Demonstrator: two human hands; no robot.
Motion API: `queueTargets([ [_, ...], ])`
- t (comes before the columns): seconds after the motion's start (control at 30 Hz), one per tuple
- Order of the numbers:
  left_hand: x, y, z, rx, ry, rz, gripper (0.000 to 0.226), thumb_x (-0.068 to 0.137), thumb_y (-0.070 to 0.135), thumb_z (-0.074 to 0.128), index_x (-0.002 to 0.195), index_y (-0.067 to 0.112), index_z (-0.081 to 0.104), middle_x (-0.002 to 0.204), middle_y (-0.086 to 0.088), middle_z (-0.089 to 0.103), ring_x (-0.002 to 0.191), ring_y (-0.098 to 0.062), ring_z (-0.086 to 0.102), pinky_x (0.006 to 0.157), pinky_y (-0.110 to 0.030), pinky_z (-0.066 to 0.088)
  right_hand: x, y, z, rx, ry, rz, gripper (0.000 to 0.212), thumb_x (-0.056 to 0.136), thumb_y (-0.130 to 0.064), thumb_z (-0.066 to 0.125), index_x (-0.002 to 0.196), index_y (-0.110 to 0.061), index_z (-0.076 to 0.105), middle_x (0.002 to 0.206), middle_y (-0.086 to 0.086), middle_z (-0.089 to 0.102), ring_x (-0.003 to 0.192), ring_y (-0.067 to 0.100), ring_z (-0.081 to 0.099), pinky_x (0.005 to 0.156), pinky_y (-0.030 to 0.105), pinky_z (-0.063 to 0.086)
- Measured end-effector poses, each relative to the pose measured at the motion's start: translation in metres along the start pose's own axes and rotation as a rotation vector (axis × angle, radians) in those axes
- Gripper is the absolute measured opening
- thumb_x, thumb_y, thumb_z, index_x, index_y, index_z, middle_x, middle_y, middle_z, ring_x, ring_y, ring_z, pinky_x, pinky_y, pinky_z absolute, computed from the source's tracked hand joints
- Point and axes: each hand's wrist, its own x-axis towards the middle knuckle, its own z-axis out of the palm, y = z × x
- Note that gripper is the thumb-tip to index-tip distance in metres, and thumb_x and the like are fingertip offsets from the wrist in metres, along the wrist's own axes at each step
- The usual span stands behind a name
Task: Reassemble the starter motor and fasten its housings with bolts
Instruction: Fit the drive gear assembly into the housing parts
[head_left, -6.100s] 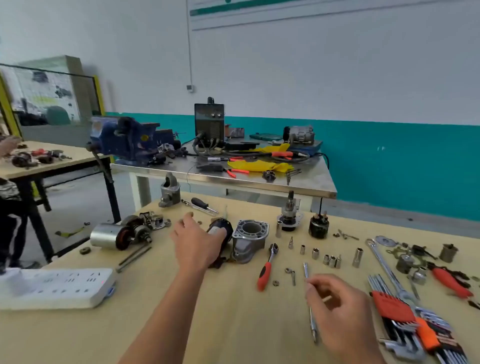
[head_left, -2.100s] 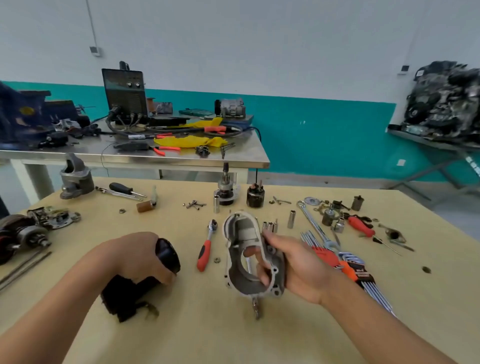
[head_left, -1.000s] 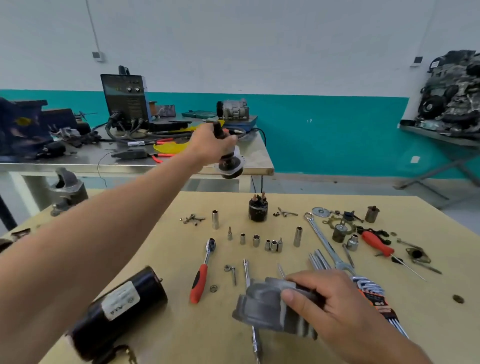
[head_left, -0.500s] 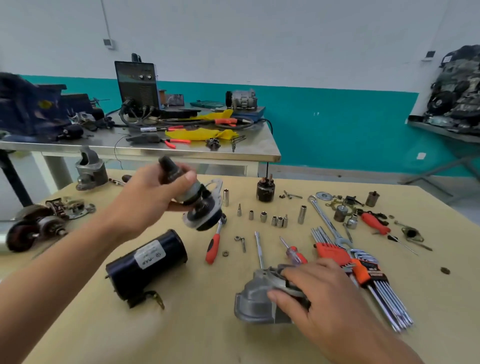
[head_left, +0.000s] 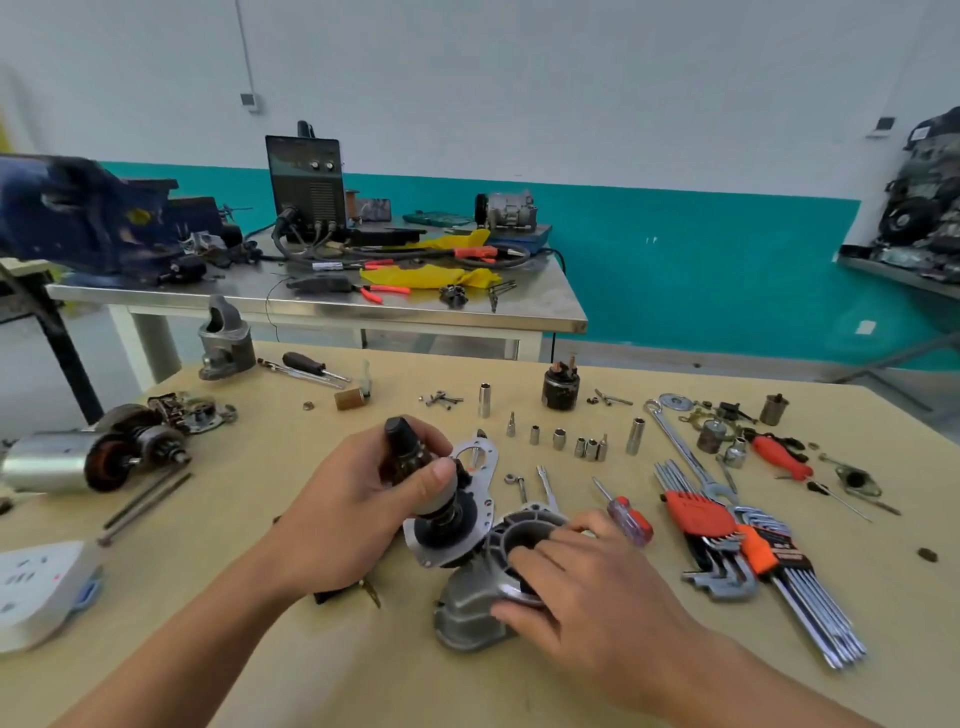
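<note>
My left hand (head_left: 343, 512) grips a dark pinion-and-shaft assembly (head_left: 434, 493) with a silver plate, tilted, its lower end just left of the open mouth of the grey nose housing (head_left: 478, 597). My right hand (head_left: 582, 587) holds that housing on the wooden table (head_left: 467, 686), fingers curled over its rim. The black motor body is mostly hidden under my left hand; only a corner (head_left: 332, 596) shows. A black solenoid (head_left: 560, 387) stands farther back. Loose bolts (head_left: 441, 399) lie beyond it to the left.
Sockets (head_left: 576, 441), a spanner (head_left: 680, 452), a red hex key set (head_left: 748, 545) and screwdrivers (head_left: 626, 514) lie to the right. A second dismantled starter (head_left: 93, 457) and white power strip (head_left: 41, 587) sit left. A steel bench (head_left: 322, 301) stands behind.
My left hand has brought the shaft assembly down and right, close to the housing mouth. My right hand has turned the housing so its opening faces up.
</note>
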Motion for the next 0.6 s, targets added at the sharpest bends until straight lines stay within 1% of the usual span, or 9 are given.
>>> queueTargets([
  [0.07,0.000,-0.002,0.002,-0.025,-0.034,0.006,0.021,0.090,0.038,0.063,0.097,0.018,0.066,0.090,-0.007,0.068,0.083,-0.020,0.062,0.074,-0.023,0.050,-0.010,0.008,0.000,-0.011,-0.027,0.017,0.040,0.093,-0.061,0.044,0.089,-0.030,0.069,0.075,-0.019,0.068,0.064,0.003,0.060,0.076,0.027,0.053],
  [0.1,0.001,-0.003,0.003,-0.027,-0.052,0.006,0.020,0.091,0.036,0.062,0.097,0.018,0.066,0.089,-0.006,0.068,0.084,-0.020,0.062,0.074,-0.023,0.050,-0.014,0.013,0.000,-0.017,-0.029,0.021,0.040,0.093,-0.061,0.043,0.089,-0.030,0.069,0.075,-0.019,0.068,0.064,0.002,0.060,0.075,0.027,0.053],
  [0.23,0.006,-0.007,0.008,-0.018,-0.089,-0.004,0.010,0.096,0.029,0.064,0.096,0.019,0.065,0.088,0.000,0.068,0.084,-0.013,0.062,0.076,-0.026,0.050,-0.020,0.031,-0.007,-0.071,-0.007,0.039,0.045,0.090,-0.060,0.039,0.083,-0.029,0.071,0.070,-0.019,0.068,0.060,0.001,0.060,0.074,0.027,0.055],
  [0.33,0.011,-0.005,0.009,-0.019,-0.093,0.007,0.016,0.092,0.037,0.062,0.096,0.022,0.065,0.090,0.002,0.068,0.088,-0.015,0.063,0.082,-0.033,0.053,-0.017,0.036,-0.013,-0.051,0.029,0.097,0.044,0.091,-0.057,0.041,0.080,-0.026,0.070,0.067,-0.016,0.065,0.057,0.005,0.058,0.070,0.028,0.054],
  [0.43,0.017,0.000,0.009,-0.044,-0.064,0.034,0.017,0.092,0.035,0.061,0.098,0.021,0.066,0.093,0.000,0.069,0.093,-0.018,0.063,0.087,-0.040,0.053,-0.014,0.029,-0.014,-0.006,0.048,0.118,0.038,0.090,-0.055,0.048,0.081,-0.025,0.070,0.068,-0.016,0.065,0.058,0.006,0.057,0.069,0.028,0.053],
  [0.53,0.022,0.004,0.014,-0.092,-0.005,0.066,0.018,0.089,0.035,0.060,0.097,0.019,0.065,0.093,-0.002,0.069,0.093,-0.022,0.064,0.089,-0.045,0.052,-0.012,0.015,-0.011,-0.004,-0.011,0.084,0.038,0.089,-0.058,0.043,0.078,-0.031,0.067,0.068,-0.019,0.065,0.058,0.002,0.055,0.069,0.023,0.051],
  [0.6,0.025,0.006,0.018,-0.130,0.025,0.078,0.018,0.088,0.042,0.061,0.095,0.026,0.064,0.095,-0.004,0.069,0.095,-0.022,0.064,0.090,-0.046,0.052,-0.010,0.008,-0.005,0.015,-0.067,0.079,0.040,0.089,-0.060,0.043,0.079,-0.030,0.068,0.069,-0.020,0.067,0.058,0.001,0.057,0.070,0.023,0.053],
])
